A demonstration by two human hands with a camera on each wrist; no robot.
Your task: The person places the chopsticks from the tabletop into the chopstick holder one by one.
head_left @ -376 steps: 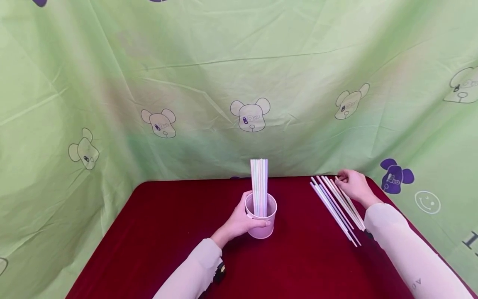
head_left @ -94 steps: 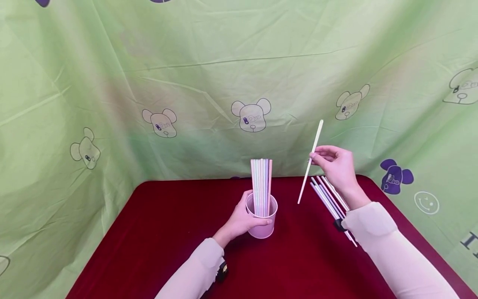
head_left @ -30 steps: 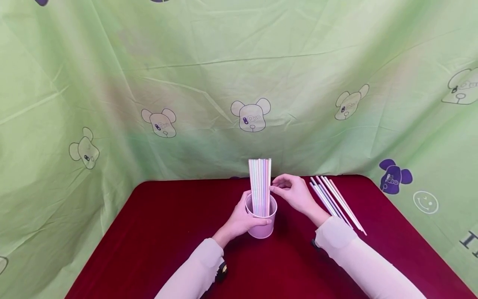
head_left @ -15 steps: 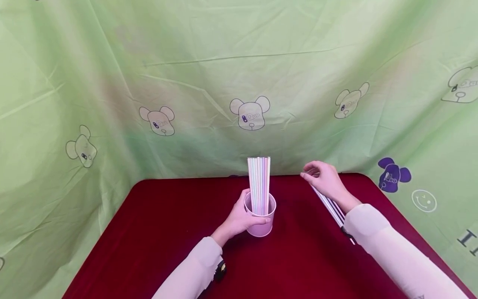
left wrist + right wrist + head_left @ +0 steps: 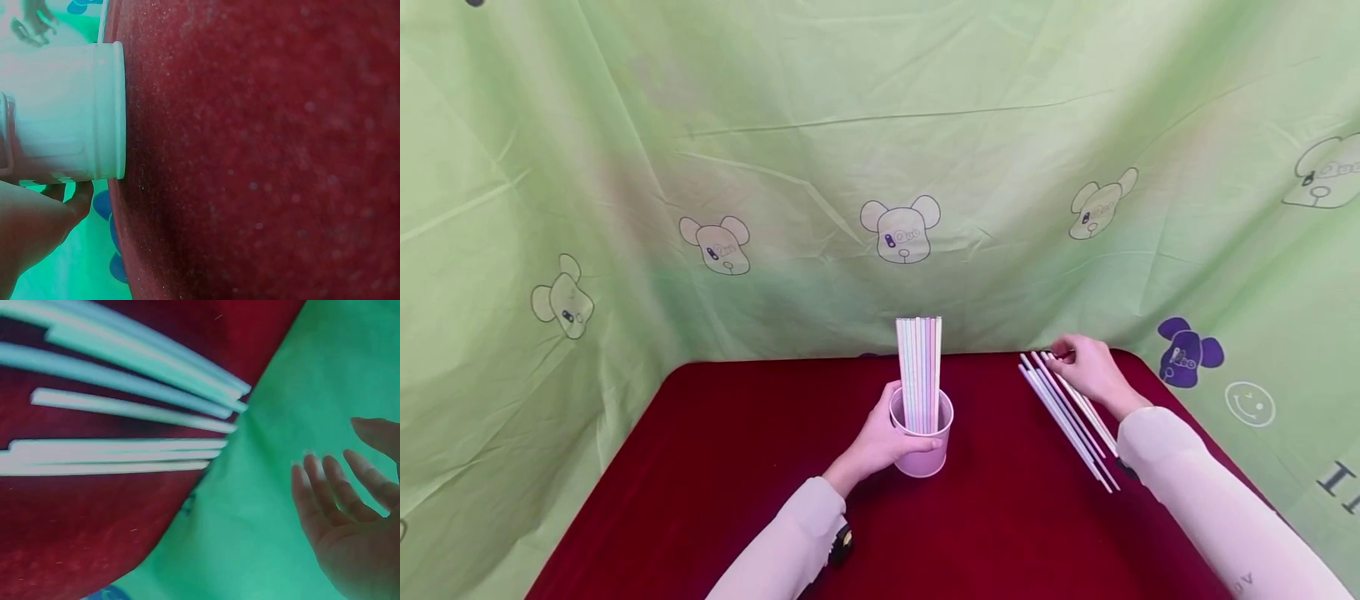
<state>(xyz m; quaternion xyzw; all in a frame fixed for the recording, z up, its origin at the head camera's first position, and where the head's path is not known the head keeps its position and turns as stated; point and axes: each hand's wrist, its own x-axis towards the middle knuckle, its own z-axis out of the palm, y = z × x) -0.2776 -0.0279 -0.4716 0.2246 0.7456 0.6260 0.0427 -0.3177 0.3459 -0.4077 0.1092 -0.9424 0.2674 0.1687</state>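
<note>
My left hand (image 5: pixel 874 439) grips a small pink metal bucket (image 5: pixel 922 463) standing upright on the table, thumb across its front. A tight bundle of pastel straws (image 5: pixel 918 371) rises from the bucket. In the left wrist view the pale bucket (image 5: pixel 59 112) has my fingers against its side. At the right, my right hand (image 5: pixel 1093 368) is over the far ends of several loose straws (image 5: pixel 1063 419). The right wrist view has that hand (image 5: pixel 350 528) with fingers extended and nothing in them, apart from the fanned straws (image 5: pixel 125 412).
A dark red cloth covers the table (image 5: pixel 760 467). Green fabric (image 5: pixel 805 167) with mouse-head prints hangs behind and at both sides, close to the table's far edge. The loose straws lie slanted near the right edge.
Since the earlier frames my right hand has carried a pale straw into the bucket, let it go and moved back right to the loose straws. The left hand keeps its hold on the bucket.
</note>
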